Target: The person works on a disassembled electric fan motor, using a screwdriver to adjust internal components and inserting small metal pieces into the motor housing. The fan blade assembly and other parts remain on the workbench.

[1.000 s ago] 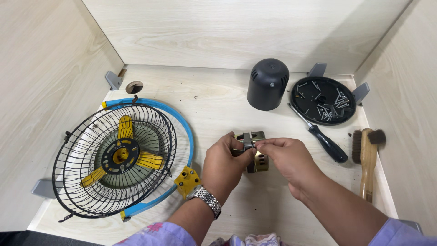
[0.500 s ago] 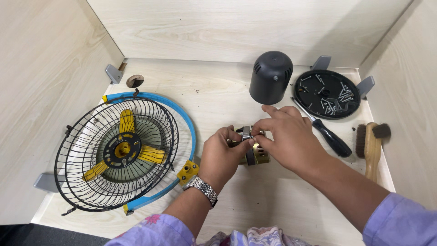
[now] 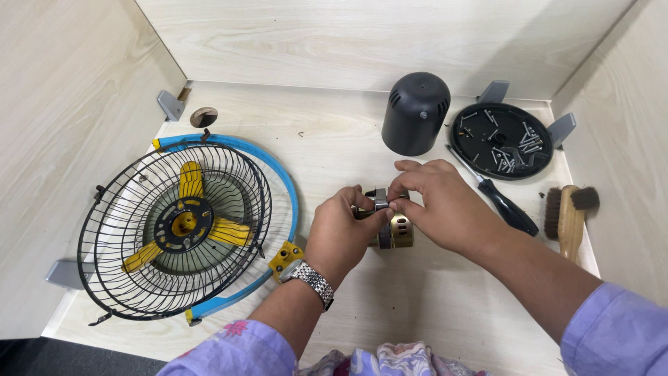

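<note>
Pulling your right hand (image 3: 445, 209) back from the black motor cover (image 3: 415, 113), you've now got both hands pinched on the brass-coloured fan motor (image 3: 391, 226) mid-table, left hand (image 3: 344, 233) clamping its side, so looks like you're working its top fitting.

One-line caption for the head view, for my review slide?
Left hand and right hand grip a small fan motor beside a caged fan.
</note>
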